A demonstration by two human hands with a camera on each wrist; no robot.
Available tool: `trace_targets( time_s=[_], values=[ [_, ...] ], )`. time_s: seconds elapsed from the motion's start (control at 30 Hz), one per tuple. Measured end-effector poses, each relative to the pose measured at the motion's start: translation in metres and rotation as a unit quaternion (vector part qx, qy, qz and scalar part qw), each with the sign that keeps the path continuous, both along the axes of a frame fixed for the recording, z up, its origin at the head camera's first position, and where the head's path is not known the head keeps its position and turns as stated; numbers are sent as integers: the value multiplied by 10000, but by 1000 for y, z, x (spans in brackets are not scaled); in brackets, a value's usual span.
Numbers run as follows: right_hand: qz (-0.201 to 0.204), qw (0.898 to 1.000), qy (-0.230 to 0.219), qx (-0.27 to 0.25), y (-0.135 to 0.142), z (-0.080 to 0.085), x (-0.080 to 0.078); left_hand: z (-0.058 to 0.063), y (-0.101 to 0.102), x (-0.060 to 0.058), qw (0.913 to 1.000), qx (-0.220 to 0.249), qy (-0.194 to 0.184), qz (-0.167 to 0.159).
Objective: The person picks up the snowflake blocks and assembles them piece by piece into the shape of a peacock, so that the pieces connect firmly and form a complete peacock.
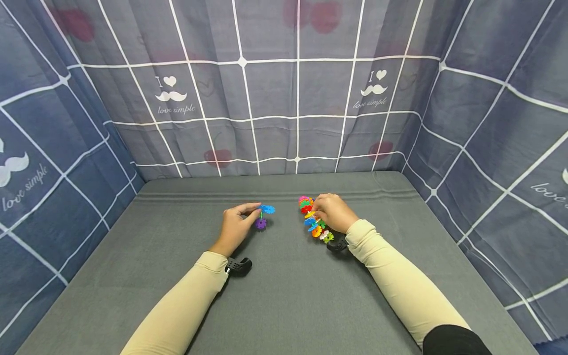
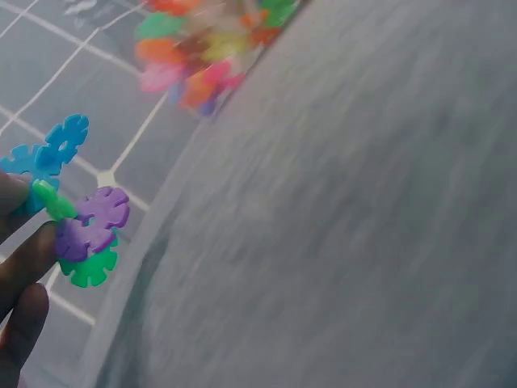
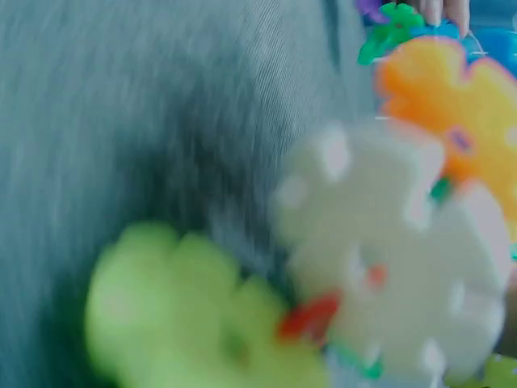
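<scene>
My left hand point(image 1: 236, 226) pinches a small linked piece of notched plastic flower discs between thumb and fingers. Its blue discs point(image 1: 267, 209) are at the fingertips, and a purple disc point(image 2: 93, 225) with green ones hangs below. To the right, my right hand point(image 1: 335, 212) grips a longer cluster of interlocked flower discs point(image 1: 316, 230) in orange, blue, red, white, yellow and green. Close up in the right wrist view are a white disc point(image 3: 396, 250), an orange disc point(image 3: 460, 121) and a blurred lime disc point(image 3: 186, 315). A gap separates the two pieces.
Both hands are over a grey cloth-covered table point(image 1: 284, 296). Blue-grey curtains point(image 1: 275, 98) with white grid lines stand behind and at both sides. A black wrist strap point(image 1: 239, 266) shows at the left wrist, another point(image 1: 338, 244) at the right.
</scene>
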State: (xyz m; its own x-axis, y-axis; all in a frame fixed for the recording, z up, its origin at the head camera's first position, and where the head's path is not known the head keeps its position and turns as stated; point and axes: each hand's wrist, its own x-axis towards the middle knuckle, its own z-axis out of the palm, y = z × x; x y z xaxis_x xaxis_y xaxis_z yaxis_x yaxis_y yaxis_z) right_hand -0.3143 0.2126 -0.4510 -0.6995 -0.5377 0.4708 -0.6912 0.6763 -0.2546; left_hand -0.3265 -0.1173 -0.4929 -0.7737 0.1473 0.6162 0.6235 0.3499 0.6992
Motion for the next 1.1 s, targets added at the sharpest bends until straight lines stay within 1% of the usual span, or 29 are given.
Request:
trace_targets(
  time_s=[0.1, 0.17, 0.2, 0.33, 0.43, 0.53, 0.57, 0.67, 0.8, 0.9, 1.1],
  values=[
    [-59, 9973, -308, -667, -4, -3, 2, 0, 9, 4, 9998, -56, 75, -164],
    [-45, 9916, -604, -1140, -6, -6, 4, 1, 16, 8, 9994, -87, 172, -281],
    [-33, 9878, -753, -1364, -7, -8, 4, 1, 19, 10, 9991, -93, 235, -342],
    [25, 9661, -1345, -2203, -8, -15, 3, 4, 32, 17, 9972, -100, 485, -557],
    [-17, 9531, -1591, -2573, -9, -20, 2, 6, 38, 22, 9956, -60, 595, -716],
    [-64, 9474, -1655, -2738, -12, -20, 5, 8, 43, 24, 9943, -2, 670, -830],
    [-81, 9481, -1630, -2730, -14, -19, 6, 7, 44, 25, 9939, 22, 715, -844],
    [-70, 9478, -1597, -2757, -19, -7, 18, 8, 45, 25, 9931, 207, 837, -796],
    [3, 9466, -1621, -2787, -26, 10, 32, 10, 45, 25, 9930, 458, 919, -579],
    [115, 9462, -1600, -2811, -28, 12, 35, 14, 46, 29, 9930, 497, 951, -492],
    [255, 9497, -1436, -2771, -32, 12, 37, 22, 50, 37, 9904, 492, 1168, -546]
  ],
)
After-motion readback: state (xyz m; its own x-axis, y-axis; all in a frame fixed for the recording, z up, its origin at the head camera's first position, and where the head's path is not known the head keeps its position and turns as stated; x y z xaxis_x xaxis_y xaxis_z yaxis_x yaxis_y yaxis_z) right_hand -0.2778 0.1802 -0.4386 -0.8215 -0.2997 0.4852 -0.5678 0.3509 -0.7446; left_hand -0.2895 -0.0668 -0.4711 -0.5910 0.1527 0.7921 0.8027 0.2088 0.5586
